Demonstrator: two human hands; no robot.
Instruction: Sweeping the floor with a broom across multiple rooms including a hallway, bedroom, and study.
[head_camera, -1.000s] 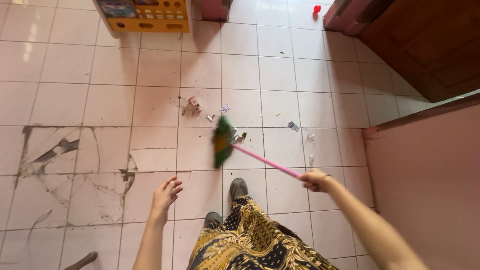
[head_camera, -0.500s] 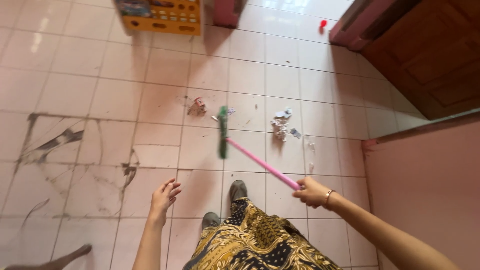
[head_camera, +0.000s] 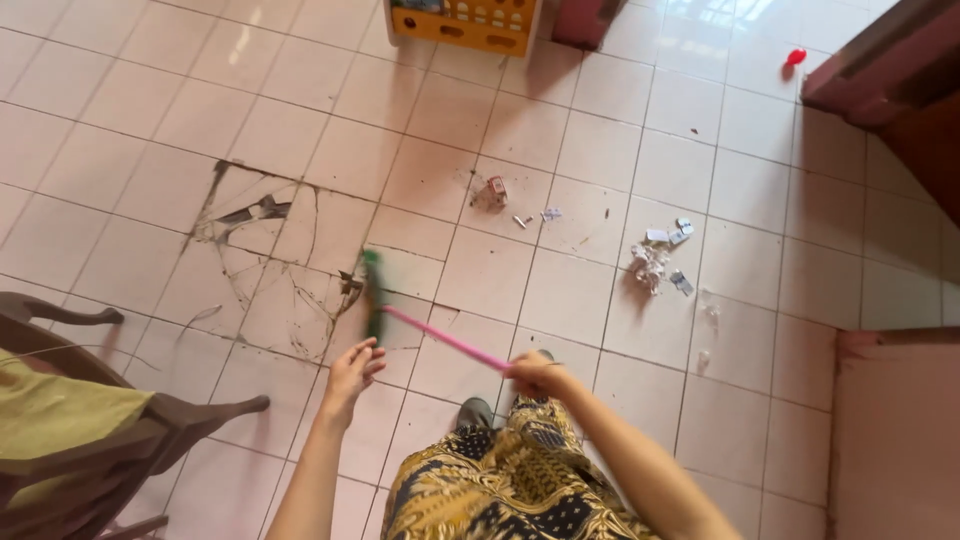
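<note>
Your right hand (head_camera: 535, 375) fist-grips the green broom (head_camera: 374, 292), left hand (head_camera: 352, 372) empty, fingers loosely spread; paper scraps (head_camera: 655, 262) piled, carton scrap (head_camera: 491, 193) on tile floor (head_camera: 140, 110) unswept

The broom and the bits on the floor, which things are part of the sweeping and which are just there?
Part of the sweeping:
- pink-handled green broom, held in right hand
- crumpled paper scraps
- small torn carton

Just there:
- wooden chair with green cushion
- orange plastic crate
- small red ball
- left hand, empty

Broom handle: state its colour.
Pink, on the broom handle held by the right hand; head view.
</note>
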